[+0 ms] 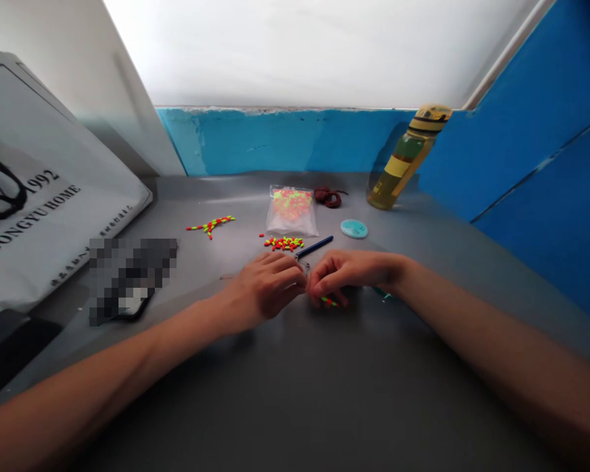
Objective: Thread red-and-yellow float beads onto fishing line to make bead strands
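Observation:
My left hand [275, 282] and my right hand [347, 272] meet fingertip to fingertip just above the grey table. The left fingers are bent and pressed together, and what they pinch is hidden. Curled fingers of the right hand hold a short row of small red and yellow-green beads [330, 301], which shows under them. Thin wire-like loops [303, 264] lie right behind the fingertips, next to a dark blue stick [315, 246]. Farther back is a loose pile of red and yellow-green beads [284, 244].
Behind the pile lies a clear bag of beads [292, 211], beside a brown cord bundle [328, 196]. Joined bead rows [211, 225] lie left. To the right are a round teal disc [354, 229] and a yellow-capped bottle [407, 160]. A paper bag [44, 177] and phone [135, 305] occupy the left.

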